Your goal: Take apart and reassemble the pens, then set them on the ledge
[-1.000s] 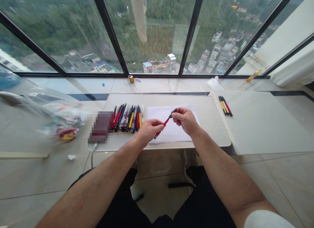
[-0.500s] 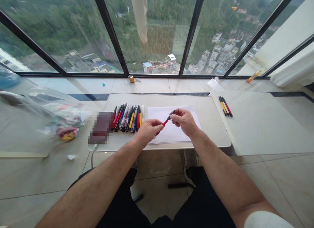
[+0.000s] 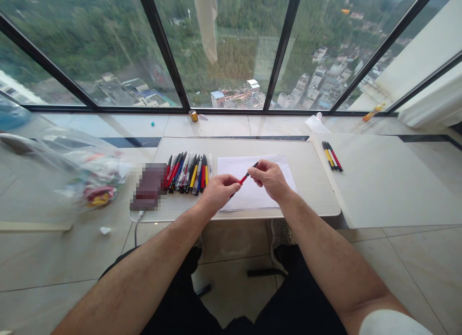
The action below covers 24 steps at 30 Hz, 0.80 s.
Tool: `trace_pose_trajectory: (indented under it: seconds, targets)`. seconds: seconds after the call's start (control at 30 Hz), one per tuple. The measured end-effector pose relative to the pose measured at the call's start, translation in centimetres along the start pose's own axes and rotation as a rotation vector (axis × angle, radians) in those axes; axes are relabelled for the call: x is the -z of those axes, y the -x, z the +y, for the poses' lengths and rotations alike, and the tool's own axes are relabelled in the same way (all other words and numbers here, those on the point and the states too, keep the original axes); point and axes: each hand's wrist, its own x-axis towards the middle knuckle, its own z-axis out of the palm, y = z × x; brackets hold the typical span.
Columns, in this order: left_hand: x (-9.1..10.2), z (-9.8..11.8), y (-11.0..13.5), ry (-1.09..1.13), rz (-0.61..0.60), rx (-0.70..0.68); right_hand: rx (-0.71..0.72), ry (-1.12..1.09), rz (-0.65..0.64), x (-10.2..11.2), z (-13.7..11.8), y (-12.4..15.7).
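A red and black pen (image 3: 244, 178) slants above the white paper (image 3: 267, 196) on the small table. My left hand (image 3: 219, 190) is closed around its lower part, fingers pinched on the red barrel. At the black upper end, my right hand (image 3: 269, 177) pinches the pen between thumb and fingers. Left of the paper lies a row of many pens (image 3: 187, 173), in red, yellow, blue, black and clear. On the board to the right rest several red, yellow and black pens (image 3: 332, 157) side by side.
A blurred-out dark red item (image 3: 147, 186) with a cable (image 3: 136, 229) lies on the table's left end. A clear plastic bag of wrappers (image 3: 97, 176) is at the left. A gold can (image 3: 193, 115) stands by the window. The white board (image 3: 390, 181) adjoins the table.
The pen has turned slightly in my fingers; its clip end below my left hand shows less. Both hands stay almost in the same place.
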Motion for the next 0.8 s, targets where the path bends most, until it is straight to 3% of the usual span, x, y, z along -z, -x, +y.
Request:
trace_pose_trajectory:
  seconds: [0.57,0.8]
  targets:
    - [-0.05,0.18,-0.01,-0.006,-0.003,0.013,-0.017,0.005,0.048,-0.23,0.22,-0.21]
    - [-0.17,0.2,0.01,0.036,-0.014,0.022,-0.079,-0.181,0.006,0.39,-0.54,-0.22]
